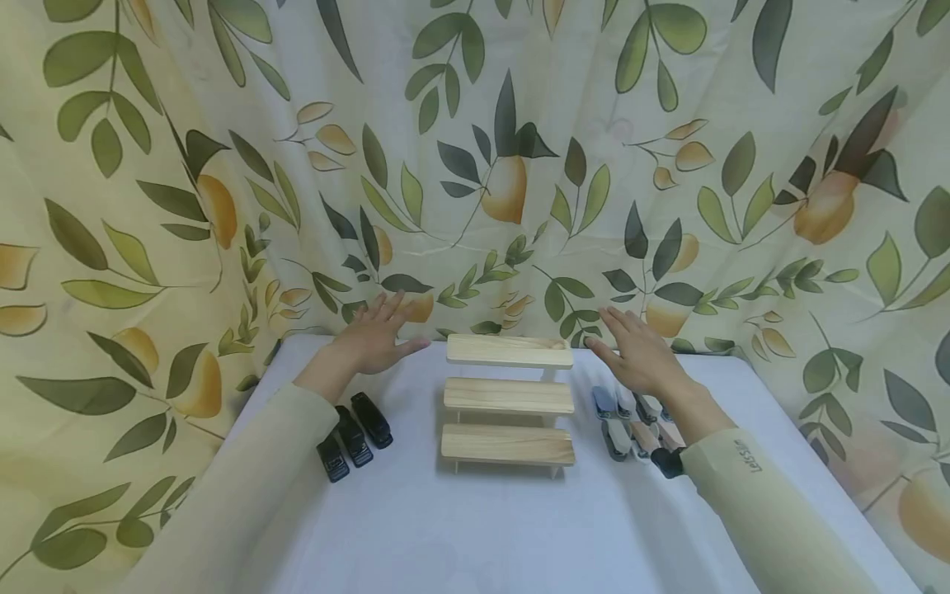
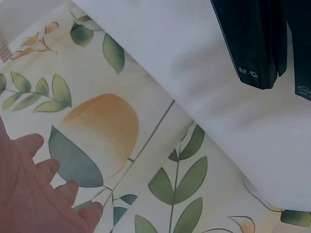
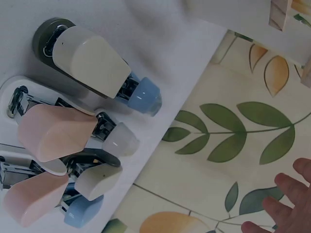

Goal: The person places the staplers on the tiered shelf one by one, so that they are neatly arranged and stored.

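My left hand (image 1: 377, 334) is held out with fingers spread, beyond three black staplers (image 1: 371, 419) that lie on the table's left side. In the left wrist view its fingers (image 2: 68, 194) show at the lower left, while a black stapler (image 2: 250, 43) lies at the upper right. Likewise stretched out, my right hand (image 1: 640, 351) has nothing in its grasp. Several small staplers in grey, pink and blue (image 1: 616, 439) lie below it. The right wrist view shows a cream-topped stapler (image 3: 92, 60) and a pink one (image 3: 58, 131) close up.
Between the hands stands a wooden stand with three stepped shelves (image 1: 508, 396). A white cloth (image 1: 445, 536) covers the table. Behind the table and along its sides hangs a leaf-and-fruit patterned curtain (image 1: 475, 165).
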Tool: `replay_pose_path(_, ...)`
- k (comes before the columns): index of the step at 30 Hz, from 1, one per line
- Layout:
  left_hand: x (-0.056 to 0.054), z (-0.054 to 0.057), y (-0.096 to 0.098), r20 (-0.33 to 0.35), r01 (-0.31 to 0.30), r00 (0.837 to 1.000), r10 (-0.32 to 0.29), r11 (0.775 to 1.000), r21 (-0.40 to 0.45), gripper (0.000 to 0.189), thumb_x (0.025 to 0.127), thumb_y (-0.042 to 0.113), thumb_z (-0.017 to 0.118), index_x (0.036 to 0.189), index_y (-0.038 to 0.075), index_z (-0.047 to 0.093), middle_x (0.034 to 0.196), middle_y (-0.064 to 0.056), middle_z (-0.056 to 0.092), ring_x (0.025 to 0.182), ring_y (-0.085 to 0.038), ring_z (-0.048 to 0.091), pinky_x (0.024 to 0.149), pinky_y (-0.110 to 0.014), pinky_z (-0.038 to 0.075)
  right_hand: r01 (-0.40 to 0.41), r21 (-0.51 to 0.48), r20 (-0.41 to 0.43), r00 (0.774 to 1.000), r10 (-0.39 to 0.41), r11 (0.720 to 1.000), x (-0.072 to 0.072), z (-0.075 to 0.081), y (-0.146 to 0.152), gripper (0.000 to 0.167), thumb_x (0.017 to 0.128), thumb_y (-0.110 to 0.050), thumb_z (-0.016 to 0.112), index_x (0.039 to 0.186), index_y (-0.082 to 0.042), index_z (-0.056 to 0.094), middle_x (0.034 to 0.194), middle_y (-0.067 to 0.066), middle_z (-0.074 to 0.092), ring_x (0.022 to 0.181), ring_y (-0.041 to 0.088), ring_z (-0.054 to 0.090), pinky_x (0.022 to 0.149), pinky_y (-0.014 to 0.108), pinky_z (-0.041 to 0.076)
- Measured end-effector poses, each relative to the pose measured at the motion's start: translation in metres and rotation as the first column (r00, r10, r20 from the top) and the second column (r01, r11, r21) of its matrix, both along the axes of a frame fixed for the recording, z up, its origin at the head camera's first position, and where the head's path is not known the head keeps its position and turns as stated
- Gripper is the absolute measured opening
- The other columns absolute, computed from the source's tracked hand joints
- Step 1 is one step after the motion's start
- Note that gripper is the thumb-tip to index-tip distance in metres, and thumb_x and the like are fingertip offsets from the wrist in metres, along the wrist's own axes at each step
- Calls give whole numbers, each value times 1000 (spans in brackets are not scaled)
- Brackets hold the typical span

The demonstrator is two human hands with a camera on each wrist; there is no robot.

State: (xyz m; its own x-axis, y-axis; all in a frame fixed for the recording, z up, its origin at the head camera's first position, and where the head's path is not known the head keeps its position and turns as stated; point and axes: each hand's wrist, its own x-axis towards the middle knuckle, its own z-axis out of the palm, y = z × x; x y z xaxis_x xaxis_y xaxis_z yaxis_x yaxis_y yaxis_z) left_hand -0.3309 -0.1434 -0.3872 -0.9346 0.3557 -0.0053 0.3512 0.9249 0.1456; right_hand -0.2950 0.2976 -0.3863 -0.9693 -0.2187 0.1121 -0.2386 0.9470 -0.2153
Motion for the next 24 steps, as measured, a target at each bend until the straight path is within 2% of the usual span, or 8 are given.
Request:
replay_pose_path(7,3,-3,-1,17,4,1000,-4,1000,23,89,101,74,35,168,19,13,176,-12,0,161,-42,-2,128,-67,4,-8,7,15,1000,7,1000,0,0,-2,80,109,-59,35,164,-4,20,170,25,19,156,53,11,124,72,14)
replay_pose_path(24,4,-3,-2,14,-4,1000,4,1000,14,85,102,72,37,168,24,13,176,-12,-1,161,-45,-1,128,-68,5,-17,24,54,998,16,1000,-1,3,-4,80,108,-59,37,165,-6,19,171,25,15,155,56,9,124,73,9)
